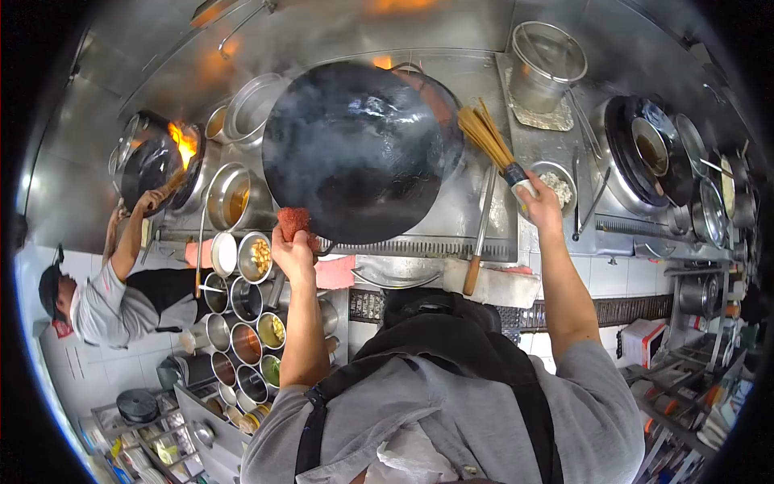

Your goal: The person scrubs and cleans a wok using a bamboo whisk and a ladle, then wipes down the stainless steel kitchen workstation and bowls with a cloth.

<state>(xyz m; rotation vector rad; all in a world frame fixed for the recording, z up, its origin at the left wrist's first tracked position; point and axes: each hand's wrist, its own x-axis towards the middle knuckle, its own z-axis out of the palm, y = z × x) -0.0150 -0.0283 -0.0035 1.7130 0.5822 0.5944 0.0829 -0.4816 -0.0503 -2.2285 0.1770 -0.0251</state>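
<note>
Nearest the camera, a person in a grey shirt (443, 403) and black apron (451, 335) reaches both arms forward over a cooking range. The left hand (295, 256) is closed, thumb and fingers pinching a bunched, rough-textured red cloth (293, 219) at the near left edge of a large, round black metal wok (355, 161). The right hand (542, 206), well off to the right, is wrapped around the banded end of a long brush of tan bamboo strips (486, 135), its bristles fanned beside the wok's right side.

The wok sits at the centre of the range, its dark surface glossy under pale steam. The step in hand appears to be steadying the wok with the brush held aside; any shift of it would call for a firm, cloth-padded grip — and the brush kept clear of the rim.

To the right lie a long metal tool with a wooden handle (484, 230) and a bowl of white pieces (574, 189). To the left stands a deep steel pot of orange liquid (212, 198). Farther left, a co-worker (117, 306) leans to another wok beside a bright orange flame (184, 143). Behind everything rises a steel wall (451, 28).
</note>
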